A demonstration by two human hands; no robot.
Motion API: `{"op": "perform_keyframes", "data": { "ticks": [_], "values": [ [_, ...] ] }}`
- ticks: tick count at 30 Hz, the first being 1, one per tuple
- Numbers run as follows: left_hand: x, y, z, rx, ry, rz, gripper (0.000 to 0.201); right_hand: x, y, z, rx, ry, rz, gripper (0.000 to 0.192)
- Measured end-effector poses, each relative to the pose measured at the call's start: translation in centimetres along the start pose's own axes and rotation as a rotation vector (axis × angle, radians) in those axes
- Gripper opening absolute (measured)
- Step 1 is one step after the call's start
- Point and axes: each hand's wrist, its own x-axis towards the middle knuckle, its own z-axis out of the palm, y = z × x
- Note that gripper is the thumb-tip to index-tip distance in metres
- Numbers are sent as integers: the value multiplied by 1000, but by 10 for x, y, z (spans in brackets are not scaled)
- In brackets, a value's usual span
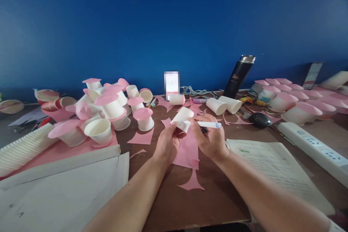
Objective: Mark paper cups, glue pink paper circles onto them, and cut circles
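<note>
The left hand (168,141) grips one white paper cup (182,117); the right hand (210,138) grips one pen (208,124) — just behind the cup lie two more cups (224,104) — one black bottle (239,76) stands beyond.

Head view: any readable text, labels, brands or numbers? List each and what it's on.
Nothing can be read.
Black flask: gold mark, too small to read.
Printed sheet: lines of text, blurred.
Upright card at the wall: print too small.
Pixelated box: obscured.
Marker in the right hand: no legible print.

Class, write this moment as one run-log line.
left hand: holds paper cup | right hand: holds pen at cup | under hands: pink paper
</note>
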Motion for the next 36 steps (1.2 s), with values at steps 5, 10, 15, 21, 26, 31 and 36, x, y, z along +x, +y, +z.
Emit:
{"op": "perform_keyframes", "data": {
  "ticks": [5, 10, 15, 21, 26, 31, 36],
  "values": [
    [1, -2, -3, 36, -73, 33, 19, -2, -1, 0, 50, -56, -22, 9],
    [2, -2, -4, 47, -75, 42, 19, -3, -1, 1, 31, -38, -32, 8],
    [0, 1, 0, 12, -20, 8, 18, -2, -1, 0, 7, -25, -7, 10],
    [-1, 1, 0, 2, -38, 18, 16, -2, -1, 0, 34, -39, -18, 8],
    [-1, 1, 0, 14, -27, 9, 18, -2, -1, 0, 18, -26, -9, 9],
    [0, 0, -2, 29, -60, 33, 16, -3, -1, 1, 53, -73, -39, 8],
    [-1, 1, 0, 9, -15, 14, 17, -2, 1, 0, 2, -3, 4, 9]
  ]
}}
